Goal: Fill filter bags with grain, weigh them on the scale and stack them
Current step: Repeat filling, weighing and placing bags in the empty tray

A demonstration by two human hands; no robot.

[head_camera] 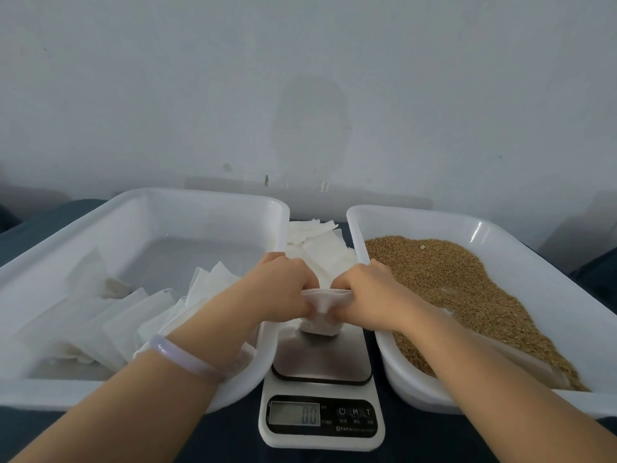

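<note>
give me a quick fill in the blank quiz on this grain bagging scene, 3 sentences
1. The scale display reads ____.
2. Both hands, left hand and right hand, hold one white filter bag above the ____.
3. The grain lies in the tray on the person's ____ side.

Missing words: 0.0; scale; right

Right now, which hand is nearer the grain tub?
Right. The right hand grips the filter bag beside the grain tub rim; the left hand holds the bag's other side, by the bag tub.
</note>
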